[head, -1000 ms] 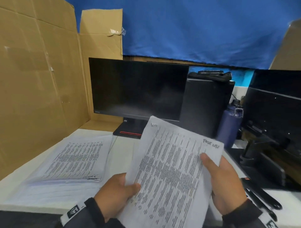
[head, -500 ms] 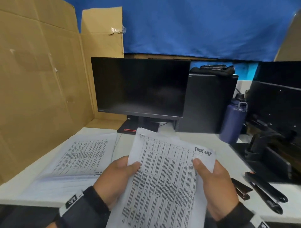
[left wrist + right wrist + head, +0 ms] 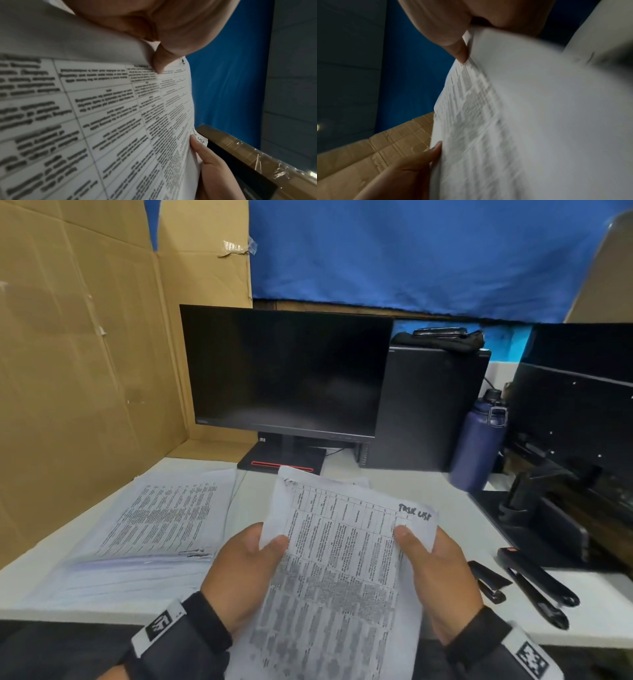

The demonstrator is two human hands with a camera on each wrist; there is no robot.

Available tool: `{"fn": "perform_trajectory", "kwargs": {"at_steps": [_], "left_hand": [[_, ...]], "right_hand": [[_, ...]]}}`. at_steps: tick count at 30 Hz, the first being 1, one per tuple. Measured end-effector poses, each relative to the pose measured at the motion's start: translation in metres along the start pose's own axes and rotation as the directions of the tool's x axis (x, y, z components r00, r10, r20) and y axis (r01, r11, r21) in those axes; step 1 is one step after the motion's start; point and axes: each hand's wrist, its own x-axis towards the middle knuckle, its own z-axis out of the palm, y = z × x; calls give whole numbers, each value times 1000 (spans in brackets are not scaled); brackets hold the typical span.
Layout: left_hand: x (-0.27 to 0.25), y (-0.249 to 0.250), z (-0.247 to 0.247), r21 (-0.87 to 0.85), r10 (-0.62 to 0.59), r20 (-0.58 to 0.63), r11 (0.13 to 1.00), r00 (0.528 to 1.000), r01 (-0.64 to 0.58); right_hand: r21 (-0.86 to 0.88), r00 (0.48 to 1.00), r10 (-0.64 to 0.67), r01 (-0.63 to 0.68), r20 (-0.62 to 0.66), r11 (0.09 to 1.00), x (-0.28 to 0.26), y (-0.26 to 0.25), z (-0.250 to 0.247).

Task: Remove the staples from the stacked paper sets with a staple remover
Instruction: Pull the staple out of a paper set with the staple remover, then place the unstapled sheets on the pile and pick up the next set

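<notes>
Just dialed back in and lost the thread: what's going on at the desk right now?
A person is holding one paper set up off the desk with both hands: the left hand grips its left edge, the right hand its right edge, thumbs on the front. The top-left corner looks ragged. Another stack of papers lies on the desk to the left. Two black tools, a small one and a longer one, lie untouched to the right.

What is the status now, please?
Left hand and right hand both grip stapled paper set. Staple remover untouched on desk. Nothing blocking.
</notes>
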Motion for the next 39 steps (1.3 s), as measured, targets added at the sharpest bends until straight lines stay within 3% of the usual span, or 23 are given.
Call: {"fn": "perform_trajectory", "kwargs": {"at_steps": [3,5,7,8,10,12,13,14,16,18,20,22,23,25,29,33,39], "left_hand": [[3,1,-8,172,67,-81,984,994,-52],[6,3,-14,275,103,-99,959,990,-72],[8,4,-19,287,122,-104,954,987,-88],[8,4,-21,289,125,-102,953,987,-90],[9,4,-20,313,140,-89,944,986,-105],[8,3,-19,367,168,-76,921,983,-129],[8,1,-18,386,180,-68,912,981,-141],[7,1,-17,401,182,-57,905,982,-145],[5,0,-15,418,197,-34,893,980,-165],[1,2,-14,444,227,-17,874,974,-196],[-2,5,-12,473,272,3,848,962,-241],[-8,10,-7,503,303,45,816,952,-284],[-12,11,-4,521,317,69,797,946,-306],[-19,13,5,570,342,123,744,931,-349],[-28,15,21,625,355,200,671,913,-398],[-29,17,23,643,376,199,647,905,-410],[-34,17,24,645,362,223,642,905,-415]], "right_hand": [[-294,996,-89,90,19,952,16,3,-28],[-419,978,-165,97,-129,903,30,6,-64],[-571,942,-178,-19,-286,821,45,11,-109],[-664,928,-154,-121,-340,737,51,16,-131],[-806,912,12,-369,-410,462,63,39,-165],[-849,870,193,-487,-453,203,70,64,-181],[-857,857,243,-495,-455,141,71,74,-186],[-862,858,256,-489,-446,137,70,77,-187],[-831,873,237,-482,-428,278,69,70,-186],[-730,895,154,-433,-419,528,63,49,-175],[-541,910,55,-292,-410,789,55,19,-155],[-154,922,83,-151,-379,976,44,-10,-123],[76,927,122,-101,-353,992,40,-20,-107],[408,944,172,-45,-281,912,31,-35,-73],[664,986,58,59,-154,745,7,-44,-14],[734,984,40,104,-176,671,-11,-35,17],[619,941,98,132,-323,775,-16,-32,21]]}}
